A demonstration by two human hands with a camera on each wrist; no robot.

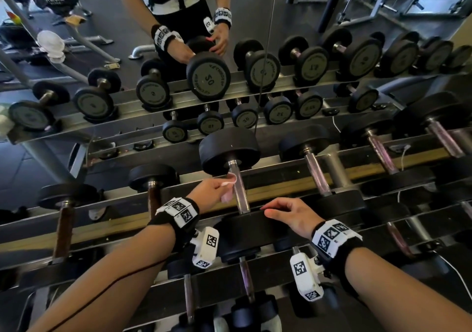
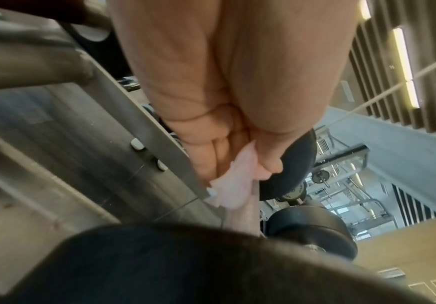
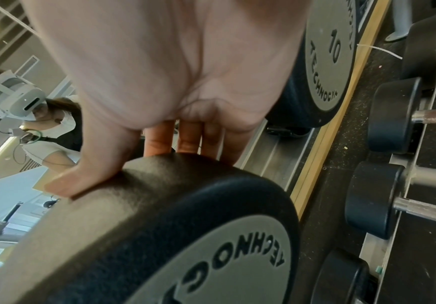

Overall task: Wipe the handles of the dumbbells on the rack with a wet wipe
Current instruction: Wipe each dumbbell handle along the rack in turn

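Observation:
A two-tier rack (image 1: 281,176) holds black dumbbells with metal handles. My left hand (image 1: 224,187) pinches a pale wet wipe (image 1: 232,178) against the upper part of one dumbbell's handle (image 1: 241,196), just below its far head (image 1: 229,150). In the left wrist view the wipe (image 2: 230,185) is bunched between thumb and fingers on the handle (image 2: 243,216). My right hand (image 1: 270,210) rests on the same dumbbell's near head (image 1: 252,232), with the thumb (image 3: 63,183) on its rim and straight fingers (image 3: 185,139) laid over its top.
More dumbbells sit on both sides: a brown-handled one (image 1: 153,196) to the left and a metal-handled one (image 1: 316,176) to the right. A lower tier (image 1: 245,280) lies beneath my wrists. A mirror (image 1: 209,76) behind the rack reflects the rack and me.

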